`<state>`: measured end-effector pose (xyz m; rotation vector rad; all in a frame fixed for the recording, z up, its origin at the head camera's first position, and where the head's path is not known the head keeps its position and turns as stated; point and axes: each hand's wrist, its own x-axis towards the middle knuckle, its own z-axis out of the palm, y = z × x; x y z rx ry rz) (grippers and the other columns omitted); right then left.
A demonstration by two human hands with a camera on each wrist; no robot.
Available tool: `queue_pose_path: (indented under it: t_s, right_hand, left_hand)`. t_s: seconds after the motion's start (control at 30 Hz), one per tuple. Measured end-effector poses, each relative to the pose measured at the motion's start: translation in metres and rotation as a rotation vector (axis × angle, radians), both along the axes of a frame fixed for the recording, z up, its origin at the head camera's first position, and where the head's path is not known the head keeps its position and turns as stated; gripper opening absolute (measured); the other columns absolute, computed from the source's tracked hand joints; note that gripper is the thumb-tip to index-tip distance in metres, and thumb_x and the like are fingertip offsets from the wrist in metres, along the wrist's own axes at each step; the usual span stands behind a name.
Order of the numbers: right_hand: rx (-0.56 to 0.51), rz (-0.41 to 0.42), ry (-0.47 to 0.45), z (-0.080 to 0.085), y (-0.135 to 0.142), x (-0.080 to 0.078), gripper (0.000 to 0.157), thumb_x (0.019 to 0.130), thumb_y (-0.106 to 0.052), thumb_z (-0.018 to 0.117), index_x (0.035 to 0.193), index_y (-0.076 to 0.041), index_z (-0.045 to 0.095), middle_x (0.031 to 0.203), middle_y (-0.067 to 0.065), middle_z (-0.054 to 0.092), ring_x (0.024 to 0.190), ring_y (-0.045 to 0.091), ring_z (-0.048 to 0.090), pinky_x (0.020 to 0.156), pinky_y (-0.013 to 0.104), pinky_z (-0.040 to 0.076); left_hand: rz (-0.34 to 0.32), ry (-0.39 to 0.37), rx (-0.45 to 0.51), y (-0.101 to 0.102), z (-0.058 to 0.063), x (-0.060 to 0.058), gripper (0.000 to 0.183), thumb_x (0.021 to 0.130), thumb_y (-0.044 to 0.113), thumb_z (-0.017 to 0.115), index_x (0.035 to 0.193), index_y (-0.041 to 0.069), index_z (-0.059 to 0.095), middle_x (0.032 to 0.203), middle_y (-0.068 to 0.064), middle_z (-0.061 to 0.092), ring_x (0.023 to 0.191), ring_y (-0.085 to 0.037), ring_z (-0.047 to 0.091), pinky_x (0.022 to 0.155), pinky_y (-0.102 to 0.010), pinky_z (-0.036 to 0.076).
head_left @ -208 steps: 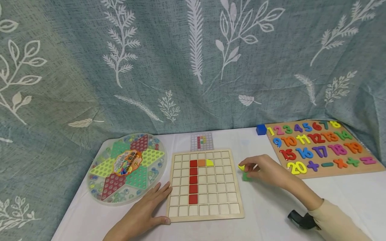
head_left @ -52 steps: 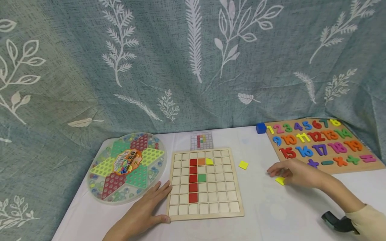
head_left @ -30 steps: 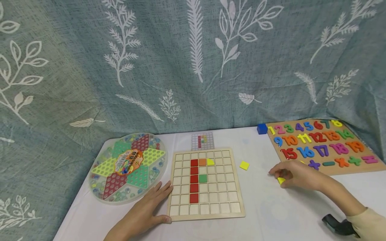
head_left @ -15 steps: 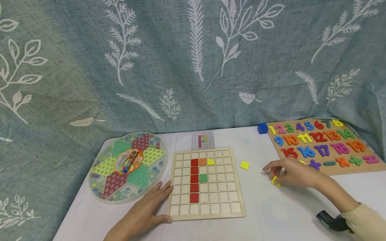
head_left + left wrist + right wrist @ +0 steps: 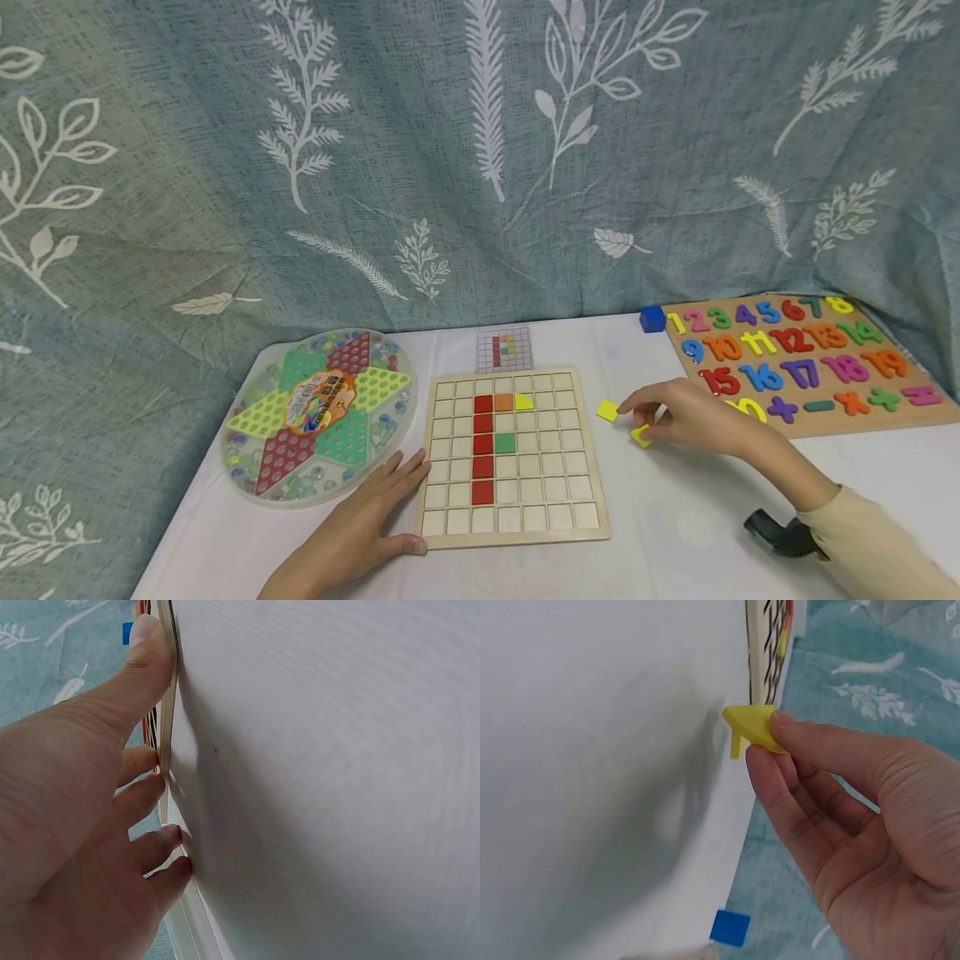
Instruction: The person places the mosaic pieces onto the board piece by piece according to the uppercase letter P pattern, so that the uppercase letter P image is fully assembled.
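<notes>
My left hand rests along the left edge of a wooden grid board, thumb and fingertips at its frame, as the left wrist view also shows. In the board lie a column of red square tiles, an orange square tile, a yellow quarter-circle tile and a green square tile. Right of the board, my right hand pinches another yellow quarter-circle tile between thumb and fingers above the table. A yellow square tile lies close to those fingertips.
A pattern card lies behind the board. A round Chinese checkers set with marbles stands at left. A number puzzle board lies at back right, a blue cube at its corner. Behind hangs a leaf-patterned curtain.
My right hand has carried the yellow quarter-circle tile left toward the board. Since the oldest frame, the green square tile has come to lie in the grid. The left hand stays put.
</notes>
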<state>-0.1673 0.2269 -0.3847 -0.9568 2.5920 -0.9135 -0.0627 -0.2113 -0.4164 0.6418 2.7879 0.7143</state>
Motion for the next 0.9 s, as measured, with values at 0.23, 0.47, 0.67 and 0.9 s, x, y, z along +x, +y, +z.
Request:
queue_pose_path:
  t_s: [0.23,0.47,0.67,0.9]
  right_hand:
    - [-0.053,0.02,-0.001,0.001,-0.018,-0.003,0.029,0.084,-0.003,0.075,0.113,-0.002,0.07,0.086,-0.008,0.064,0.079,0.006,0.056,0.069,0.023,0.056]
    - [-0.095,0.034,0.007,0.0,-0.039,-0.004,0.028,0.084,0.0,0.073,0.112,0.0,0.07,0.086,-0.006,0.063,0.08,0.008,0.056,0.07,0.023,0.056]
    - [-0.122,0.05,0.022,-0.003,-0.055,-0.004,0.024,0.086,-0.002,0.072,0.111,-0.002,0.071,0.088,-0.006,0.064,0.082,0.008,0.056,0.072,0.024,0.056]
    - [-0.16,0.062,0.001,-0.006,-0.075,-0.006,0.024,0.087,-0.001,0.071,0.111,-0.002,0.071,0.09,-0.004,0.065,0.084,0.009,0.057,0.074,0.024,0.056]
  left_hand:
    - [-0.004,-0.008,-0.003,0.0,0.0,0.0,0.095,0.074,0.06,0.07,0.149,0.01,0.043,0.158,-0.005,0.032,0.145,-0.041,0.023,0.111,-0.061,0.029]
    - [-0.002,-0.014,0.003,0.001,0.001,-0.001,0.095,0.073,0.059,0.071,0.149,0.01,0.042,0.159,-0.004,0.032,0.145,-0.041,0.023,0.111,-0.061,0.029]
    - [-0.003,-0.011,-0.003,0.001,0.001,-0.001,0.095,0.073,0.058,0.072,0.149,0.01,0.042,0.158,-0.004,0.032,0.145,-0.04,0.023,0.111,-0.06,0.028]
    - [-0.001,-0.01,0.001,0.0,0.001,0.0,0.096,0.073,0.06,0.071,0.149,0.01,0.042,0.159,-0.004,0.031,0.145,-0.04,0.022,0.111,-0.06,0.028]
